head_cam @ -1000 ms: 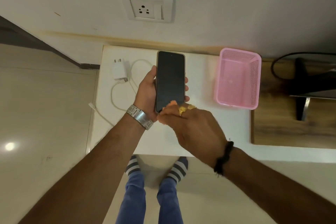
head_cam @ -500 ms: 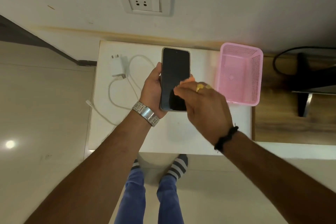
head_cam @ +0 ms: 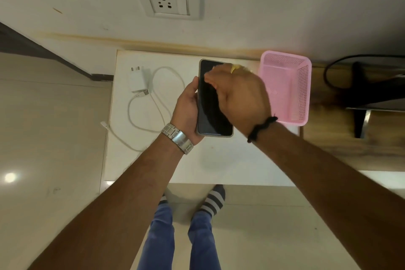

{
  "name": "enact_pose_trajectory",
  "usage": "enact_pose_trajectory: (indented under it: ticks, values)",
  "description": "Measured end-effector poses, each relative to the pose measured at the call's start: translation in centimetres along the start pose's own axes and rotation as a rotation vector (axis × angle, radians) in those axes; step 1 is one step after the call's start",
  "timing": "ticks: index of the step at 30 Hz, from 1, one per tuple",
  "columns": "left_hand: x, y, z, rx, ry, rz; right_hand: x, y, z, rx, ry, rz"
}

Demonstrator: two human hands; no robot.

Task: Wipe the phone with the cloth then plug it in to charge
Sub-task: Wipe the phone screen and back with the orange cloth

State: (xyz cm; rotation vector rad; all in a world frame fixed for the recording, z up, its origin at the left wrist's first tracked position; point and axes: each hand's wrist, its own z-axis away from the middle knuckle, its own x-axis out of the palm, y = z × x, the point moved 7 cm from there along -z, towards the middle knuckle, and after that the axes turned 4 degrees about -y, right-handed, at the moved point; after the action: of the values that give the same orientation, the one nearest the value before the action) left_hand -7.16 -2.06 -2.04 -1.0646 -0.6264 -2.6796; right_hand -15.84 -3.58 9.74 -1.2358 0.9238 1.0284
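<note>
My left hand point(head_cam: 185, 108) holds a dark-screened phone point(head_cam: 209, 117) upright from its left edge, above the white table point(head_cam: 219, 160). My right hand point(head_cam: 241, 94) lies fingers-down over the upper part of the screen, pressing a small cloth against it. The hand hides the cloth almost fully. A white charger plug point(head_cam: 137, 81) with its looped white cable point(head_cam: 158, 105) lies on the table's left side. The wall socket point(head_cam: 167, 2) sits above the table.
A pink mesh basket point(head_cam: 303, 85) stands at the table's right end, close to my right hand. Beyond it, a wooden surface carries a black stand and a black cord point(head_cam: 361, 94). The cable's free end hangs over the table's left edge.
My right hand has slid with the cloth from the bottom of the screen up to its top. The left hand still holds the phone.
</note>
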Motion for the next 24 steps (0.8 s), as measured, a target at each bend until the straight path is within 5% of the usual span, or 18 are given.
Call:
enact_pose_trajectory:
  ticks: [11,16,24]
  values:
    - [-2.5,-0.8,-2.0,-0.029,-0.093,-0.023,4.6,-3.6,11.3,-0.139,-0.194,-0.335]
    - [-5.0,0.4,-3.5,0.019,0.161,-0.452,5.4,1.7,13.2,0.336,-0.019,-0.851]
    - [-8.0,2.7,-4.7,0.191,0.54,-0.888,8.3,4.2,13.3,0.483,0.091,-1.266]
